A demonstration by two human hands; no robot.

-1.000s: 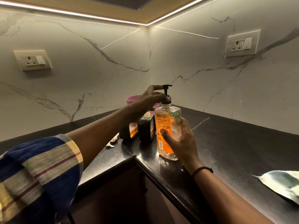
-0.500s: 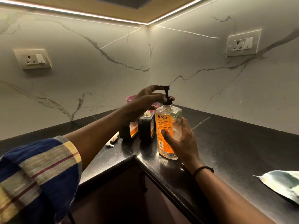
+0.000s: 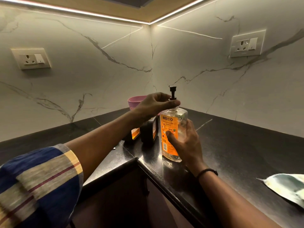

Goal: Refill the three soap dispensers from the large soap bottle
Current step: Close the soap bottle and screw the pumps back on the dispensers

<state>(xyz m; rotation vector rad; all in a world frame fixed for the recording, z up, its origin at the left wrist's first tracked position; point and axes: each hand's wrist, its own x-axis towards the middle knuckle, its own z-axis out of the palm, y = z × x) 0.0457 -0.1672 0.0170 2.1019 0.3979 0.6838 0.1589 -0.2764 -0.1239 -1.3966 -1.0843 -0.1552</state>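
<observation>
View from the person's head, looking down at a dark, glossy table [image 3: 238,153] that runs into a corner of white, marble-patterned walls.

A clear soap bottle [image 3: 170,127] with an orange label reading "BECO" stands on the table near its front edge. The right hand [image 3: 185,142] is wrapped round the bottle's body, thumb pressed on the label and fingers curled behind. The left hand [image 3: 156,104] reaches over from the left and grips the collar at the bottle's neck, fingers curled round it. The black pump [image 3: 172,92] rises above that hand.

Just behind and left of the bottle stands a dark dispenser [image 3: 148,132], partly hidden by the left forearm. Just beyond it, further left of the bottle, is a second dispenser [image 3: 134,134] showing amber liquid. A pink basket [image 3: 135,102] sits behind the bottle, towards the wall corner.

Well to the right of the bottle, a pale cloth [image 3: 286,186] lies on the table.

The right wrist wears a dark wristband [image 3: 207,171]. The left arm has a blue and yellow striped sleeve [image 3: 37,183].
</observation>
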